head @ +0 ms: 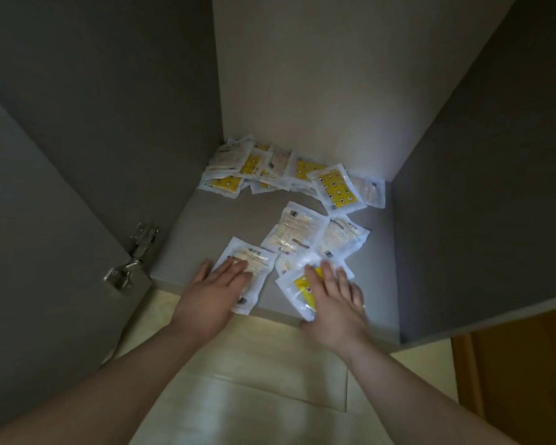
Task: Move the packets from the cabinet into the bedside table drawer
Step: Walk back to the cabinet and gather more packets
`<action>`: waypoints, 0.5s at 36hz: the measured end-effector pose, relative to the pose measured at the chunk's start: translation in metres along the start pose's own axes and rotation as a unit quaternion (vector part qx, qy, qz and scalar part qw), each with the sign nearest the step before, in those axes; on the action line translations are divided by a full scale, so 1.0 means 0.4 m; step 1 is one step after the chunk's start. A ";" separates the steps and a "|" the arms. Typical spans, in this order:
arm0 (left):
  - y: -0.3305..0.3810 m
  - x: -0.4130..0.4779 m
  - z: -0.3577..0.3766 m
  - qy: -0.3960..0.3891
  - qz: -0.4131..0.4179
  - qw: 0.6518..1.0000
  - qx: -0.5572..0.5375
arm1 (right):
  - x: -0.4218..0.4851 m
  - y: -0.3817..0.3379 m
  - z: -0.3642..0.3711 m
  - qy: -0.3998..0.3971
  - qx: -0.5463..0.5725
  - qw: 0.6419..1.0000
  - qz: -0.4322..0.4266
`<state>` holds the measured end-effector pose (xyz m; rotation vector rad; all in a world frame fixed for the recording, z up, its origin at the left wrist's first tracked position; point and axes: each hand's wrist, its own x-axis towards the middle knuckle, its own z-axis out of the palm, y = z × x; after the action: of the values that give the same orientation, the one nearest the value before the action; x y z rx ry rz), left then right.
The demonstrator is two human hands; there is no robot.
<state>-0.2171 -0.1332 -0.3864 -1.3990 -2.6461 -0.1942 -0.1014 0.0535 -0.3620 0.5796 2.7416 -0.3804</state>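
Cabinet shelf [206, 220] is carrying all the packets; hinge [132, 255] is sitting at its front-left corner on the open door [45, 252]. Left hand [212, 293] is lying just right of the hinge, fingers [238, 268] straight and pressed together, pressing flat on a pale packet [257, 277] at the shelf's front edge. Right hand [334, 303] is lying further right of the hinge, fingers slightly spread and flat on a yellow packet [297, 287]; cannot tell if the thumb is hooking under it. Two more pale packets [299, 229] are lying just behind the hands. Packet pile [270, 168] is sitting well behind the hinge, against the back wall. Light floor [254, 364] is showing below the shelf.
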 end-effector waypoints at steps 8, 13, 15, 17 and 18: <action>0.022 -0.008 -0.031 0.030 -0.086 0.978 -0.187 | -0.019 0.000 0.018 0.017 0.034 0.991 -0.132; 0.044 0.068 -0.109 0.111 -0.341 0.841 -0.406 | -0.009 -0.009 -0.005 0.144 0.244 0.952 -0.119; 0.049 0.117 -0.140 0.138 -0.415 0.748 -0.499 | 0.008 -0.009 -0.049 0.198 0.328 0.923 -0.029; 0.046 0.167 -0.149 0.131 -0.471 0.657 -0.575 | 0.042 0.002 -0.099 0.224 0.465 0.855 0.048; 0.042 0.189 -0.144 0.107 -0.488 0.631 -0.593 | 0.062 0.011 -0.119 0.230 0.528 0.813 0.087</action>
<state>-0.2416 -0.0730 -0.3151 0.3555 -2.6004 -2.2855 -0.1328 0.0811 -0.3278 1.2939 2.6058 -1.9832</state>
